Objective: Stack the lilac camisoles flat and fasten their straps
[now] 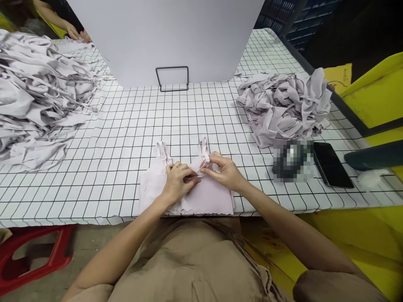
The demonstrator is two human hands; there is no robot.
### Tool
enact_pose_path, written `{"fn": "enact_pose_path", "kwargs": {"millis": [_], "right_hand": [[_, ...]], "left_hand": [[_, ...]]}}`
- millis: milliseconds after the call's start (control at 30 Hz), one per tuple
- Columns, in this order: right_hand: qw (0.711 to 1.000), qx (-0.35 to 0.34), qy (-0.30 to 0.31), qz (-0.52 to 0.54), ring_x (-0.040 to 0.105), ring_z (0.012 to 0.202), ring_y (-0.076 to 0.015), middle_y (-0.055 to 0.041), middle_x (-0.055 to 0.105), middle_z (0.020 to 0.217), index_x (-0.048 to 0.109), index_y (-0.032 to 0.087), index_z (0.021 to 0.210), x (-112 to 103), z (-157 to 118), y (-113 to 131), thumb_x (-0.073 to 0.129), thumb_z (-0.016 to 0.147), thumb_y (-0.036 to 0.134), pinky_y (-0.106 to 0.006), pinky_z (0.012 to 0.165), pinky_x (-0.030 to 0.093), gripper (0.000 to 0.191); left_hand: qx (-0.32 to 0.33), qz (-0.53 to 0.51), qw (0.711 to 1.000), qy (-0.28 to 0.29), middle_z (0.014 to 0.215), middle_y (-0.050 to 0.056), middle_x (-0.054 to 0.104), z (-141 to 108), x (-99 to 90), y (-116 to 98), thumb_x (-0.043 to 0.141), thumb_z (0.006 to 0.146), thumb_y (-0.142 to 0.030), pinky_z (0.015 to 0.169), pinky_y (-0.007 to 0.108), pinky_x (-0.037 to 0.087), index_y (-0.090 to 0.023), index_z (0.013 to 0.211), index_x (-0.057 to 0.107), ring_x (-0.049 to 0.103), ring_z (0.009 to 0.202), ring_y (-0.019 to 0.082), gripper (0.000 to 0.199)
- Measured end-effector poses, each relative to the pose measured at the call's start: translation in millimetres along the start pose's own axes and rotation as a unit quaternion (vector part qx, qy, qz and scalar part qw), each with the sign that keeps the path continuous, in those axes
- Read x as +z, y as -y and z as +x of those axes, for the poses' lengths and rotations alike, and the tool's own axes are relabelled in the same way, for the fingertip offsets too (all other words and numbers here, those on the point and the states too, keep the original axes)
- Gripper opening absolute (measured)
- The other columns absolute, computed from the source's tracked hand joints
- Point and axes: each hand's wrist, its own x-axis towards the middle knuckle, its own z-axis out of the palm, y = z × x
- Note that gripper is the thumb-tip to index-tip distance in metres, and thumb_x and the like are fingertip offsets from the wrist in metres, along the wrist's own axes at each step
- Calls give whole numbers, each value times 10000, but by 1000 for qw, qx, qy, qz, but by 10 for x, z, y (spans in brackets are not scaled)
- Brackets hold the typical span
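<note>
I find the garment (214,197) lying flat at the table's (126,121) near edge, its two straps (162,151) pointing away from the wearer. The left hand (178,181) grasps the garment's upper part, fingertips between the straps; the right hand (227,170) pinches at the foot of the right strap (204,146), though I cannot tell whether strap, cloth or both sit in the fingertips. In my judgement, sound handling here means light fingertip pressure, a strap free of twists, and the lower cloth flat so that it does not pucker. I note a pile (34,100) well left of the garment, a second pile (283,111) beyond it to the right, and a phone (333,165) to its right.
</note>
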Motion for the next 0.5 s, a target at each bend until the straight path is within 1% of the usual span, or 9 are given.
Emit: {"fn": "enact_pose_path", "kwargs": {"millis": [67,133,233,300,333,400,500], "right_hand": [[999,-16,-5,-42,560,918,-228,-51,627,850,708,226,866,47,-6,-23,667,925,326,-396,831,520,123],[997,-36,-2,-71,549,945,-251,-66,629,852,700,230,864,94,-13,-46,640,946,334,-417,835,523,145],[991,-85,0,-105,553,986,-298,-88,679,894,694,245,883,156,-52,-50,618,956,348,-488,890,505,148],[982,-125,-24,-137,564,973,-308,-90,702,941,689,271,918,179,-81,-66,608,957,363,-510,895,498,128],[977,-145,-29,-152,569,943,-305,-86,702,926,681,291,931,183,-86,-91,621,948,381,-500,858,510,109],[966,-182,-35,-179,573,878,-309,-84,700,882,664,344,962,187,-70,-171,620,940,435,-495,767,525,103],[962,-173,-49,-206,586,824,-330,-103,689,863,652,421,965,194,-41,-283,578,910,587,-485,594,509,189]], "left_hand": [[2,1,1000,-6,773,23,682,9,26,28,735,858,-302,894,437,295,-251,793,752,546,862,239,84],[-2,4,1000,-12,768,28,681,19,50,41,730,859,-307,902,439,288,-242,772,745,546,871,240,109],[-10,11,1000,-9,820,41,707,4,75,18,741,846,-305,916,437,287,-218,775,738,562,907,240,112],[4,26,1000,6,881,48,730,-11,88,14,752,832,-285,938,437,285,-203,840,748,586,944,237,82],[14,37,999,16,907,50,740,-13,93,28,750,837,-296,947,440,283,-201,882,753,594,966,239,105],[30,58,997,28,942,45,754,-2,95,83,742,854,-327,969,454,270,-212,906,753,603,1007,246,127],[52,71,995,37,989,40,764,11,81,149,731,867,-342,986,470,267,-221,936,755,607,1058,252,142]]}}
